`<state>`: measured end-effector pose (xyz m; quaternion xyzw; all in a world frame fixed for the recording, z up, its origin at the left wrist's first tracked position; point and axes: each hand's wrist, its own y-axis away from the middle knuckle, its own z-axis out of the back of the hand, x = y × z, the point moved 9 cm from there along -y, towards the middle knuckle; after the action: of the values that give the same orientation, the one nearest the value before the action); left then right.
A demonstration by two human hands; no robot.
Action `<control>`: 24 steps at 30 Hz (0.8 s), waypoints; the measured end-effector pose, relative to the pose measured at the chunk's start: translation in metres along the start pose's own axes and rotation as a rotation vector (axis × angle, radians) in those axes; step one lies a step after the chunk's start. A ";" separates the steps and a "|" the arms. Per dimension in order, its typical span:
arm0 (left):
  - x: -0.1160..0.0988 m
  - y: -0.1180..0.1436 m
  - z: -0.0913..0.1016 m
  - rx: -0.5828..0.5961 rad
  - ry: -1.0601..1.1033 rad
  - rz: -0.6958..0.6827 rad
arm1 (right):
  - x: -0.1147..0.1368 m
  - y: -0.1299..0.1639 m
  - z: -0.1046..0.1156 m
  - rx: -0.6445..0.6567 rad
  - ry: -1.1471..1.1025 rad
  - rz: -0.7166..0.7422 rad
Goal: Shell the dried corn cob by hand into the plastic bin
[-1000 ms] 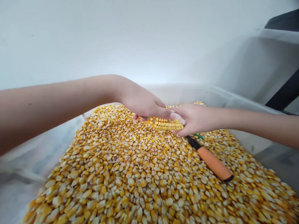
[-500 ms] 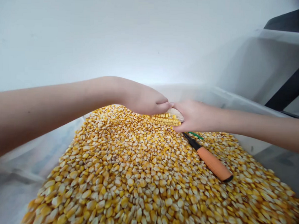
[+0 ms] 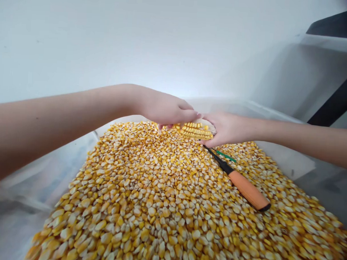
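A corn cob [image 3: 195,130] with yellow kernels on its lower side and a bare pale patch on top hangs just above a heap of loose kernels [image 3: 170,199]. My right hand [image 3: 227,128] grips its right end. My left hand [image 3: 165,108] closes over its left end, thumb lying along the top. A tool with an orange handle [image 3: 247,190] and a dark shaft lies on the heap, below my right hand and apart from it.
The kernels fill a clear plastic bin [image 3: 263,113] whose rim runs behind the hands and down both sides. A short green piece [image 3: 226,156] lies beside the tool's shaft. A white wall stands behind; a dark frame [image 3: 335,102] is at the far right.
Both hands and the cob have risen a little off the heap. The cob has turned slightly in my hands. The orange-handled tool has stayed where it lay.
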<state>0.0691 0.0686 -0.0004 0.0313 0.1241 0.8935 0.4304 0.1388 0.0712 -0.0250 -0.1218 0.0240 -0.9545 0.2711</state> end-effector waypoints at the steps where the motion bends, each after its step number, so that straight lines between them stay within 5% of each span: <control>1: 0.000 -0.001 0.002 -0.027 -0.013 -0.001 | 0.001 0.000 0.001 -0.007 0.002 0.013; 9: -0.001 0.000 0.001 -0.002 0.000 -0.043 | 0.000 0.000 0.008 -0.047 0.087 0.052; 16: -0.003 0.000 0.008 -0.088 -0.027 -0.017 | -0.007 0.001 0.006 0.041 -0.016 0.011; 24: -0.007 0.001 0.002 -0.040 0.066 -0.066 | -0.014 0.001 0.007 0.089 -0.013 0.056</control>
<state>0.0730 0.0631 0.0020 -0.0111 0.1214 0.8818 0.4557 0.1527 0.0781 -0.0212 -0.1151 -0.0167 -0.9459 0.3029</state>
